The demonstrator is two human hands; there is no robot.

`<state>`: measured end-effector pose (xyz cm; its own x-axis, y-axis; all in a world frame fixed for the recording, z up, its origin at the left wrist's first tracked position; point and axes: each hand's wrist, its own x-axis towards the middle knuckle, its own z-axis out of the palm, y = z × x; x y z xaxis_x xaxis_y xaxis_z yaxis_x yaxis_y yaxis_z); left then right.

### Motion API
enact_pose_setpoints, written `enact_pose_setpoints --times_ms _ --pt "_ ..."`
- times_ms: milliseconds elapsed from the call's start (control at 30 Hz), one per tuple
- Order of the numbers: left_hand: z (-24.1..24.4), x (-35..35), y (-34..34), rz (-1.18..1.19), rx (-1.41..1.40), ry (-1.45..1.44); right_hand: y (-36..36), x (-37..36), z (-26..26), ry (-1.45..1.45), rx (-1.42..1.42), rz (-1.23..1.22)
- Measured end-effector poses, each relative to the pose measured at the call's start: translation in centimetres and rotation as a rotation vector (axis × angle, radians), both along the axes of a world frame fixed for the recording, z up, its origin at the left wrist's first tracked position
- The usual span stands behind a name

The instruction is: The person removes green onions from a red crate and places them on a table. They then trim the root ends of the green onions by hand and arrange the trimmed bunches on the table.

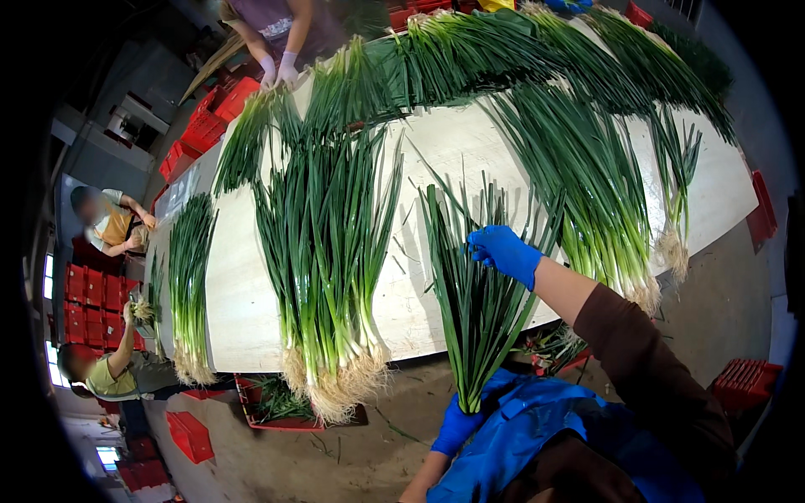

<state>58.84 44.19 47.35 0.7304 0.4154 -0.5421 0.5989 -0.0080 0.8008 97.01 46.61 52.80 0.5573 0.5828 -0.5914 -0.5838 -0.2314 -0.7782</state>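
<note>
My left hand (458,426), in a blue glove, is closed around the lower stems of a bunch of green onions (468,314) held upright over the table's near edge. Their dark leaves fan out over the pale tabletop (409,302). At the upper part of these leaves is my right hand (503,253), also blue-gloved, its fingers curled; whether they pinch a leaf cannot be told. A big pile of green onions (327,251) lies left of the held bunch, roots over the near edge. Another pile (585,188) lies to the right, behind my right forearm.
More green onions (478,56) line the table's far side, where a co-worker's gloved hands (277,72) touch some. Two people (113,220) (107,377) are at the left. Red crates (100,302) stand beyond them; a red crate with leaf scraps (280,402) sits below the near edge.
</note>
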Motion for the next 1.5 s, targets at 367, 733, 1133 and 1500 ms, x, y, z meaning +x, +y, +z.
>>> enact_pose_setpoints --times_ms 367,733,1133,1500 --pt "1.1 0.7 0.2 0.012 -0.010 -0.053 -1.7 0.1 1.1 -0.152 0.006 0.077" --pt "0.9 1.0 0.0 0.004 -0.036 -0.021 -1.4 0.6 -1.0 -0.514 -0.211 0.059" --pt "-0.2 -0.3 0.2 -0.024 -0.042 -0.118 -10.6 6.0 11.3 -0.479 0.057 0.010" --pt "5.9 0.6 2.9 -0.010 -0.554 0.003 -25.1 -8.3 -0.1 0.111 -0.197 0.877"
